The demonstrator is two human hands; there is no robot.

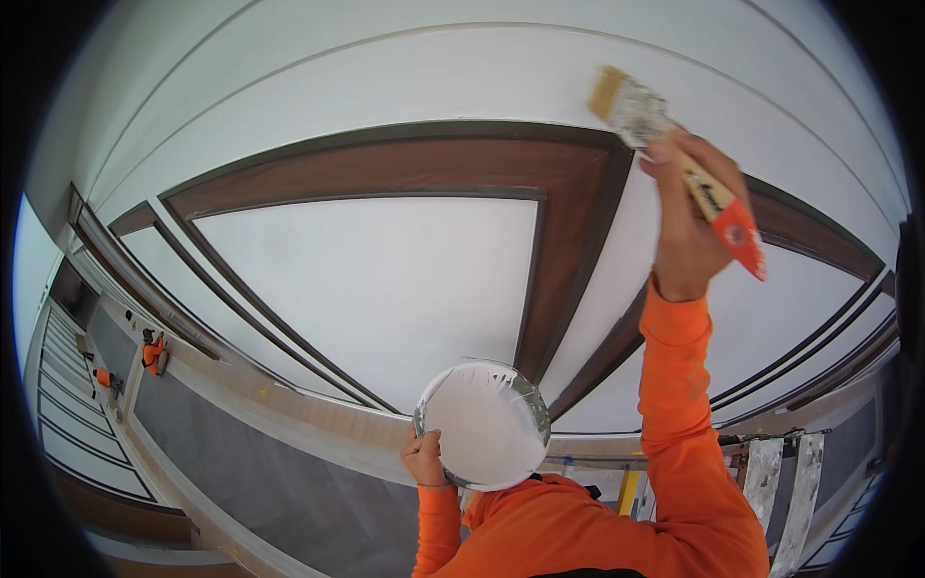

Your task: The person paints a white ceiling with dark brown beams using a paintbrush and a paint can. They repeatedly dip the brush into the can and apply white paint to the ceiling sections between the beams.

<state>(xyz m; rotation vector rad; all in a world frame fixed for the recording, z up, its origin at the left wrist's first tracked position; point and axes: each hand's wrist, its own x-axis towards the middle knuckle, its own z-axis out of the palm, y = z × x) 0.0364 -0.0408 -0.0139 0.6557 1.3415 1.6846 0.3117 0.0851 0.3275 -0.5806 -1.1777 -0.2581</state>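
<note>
In my raised right hand (696,217) is a flat paintbrush (640,116) with pale bristles, a paint-smeared ferrule and a wooden handle ending in red. Its bristles point up and left, in front of the white wall (462,72), just above a corner of the brown and grey trim (583,207). I cannot tell whether the bristles touch the wall. Low in front of my body, my left hand (424,458) grips the left rim of a round bucket (541,412). White paint (482,429) shows inside it, and smears coat its rim.
White panels (385,279) lie inside the trim frames. At the lower right are paint-spattered planks (761,477) and a yellow bar (628,491). Far below on the left, a person in orange (152,353) crouches near a grey floor strip (260,453), with another person (104,378) beyond.
</note>
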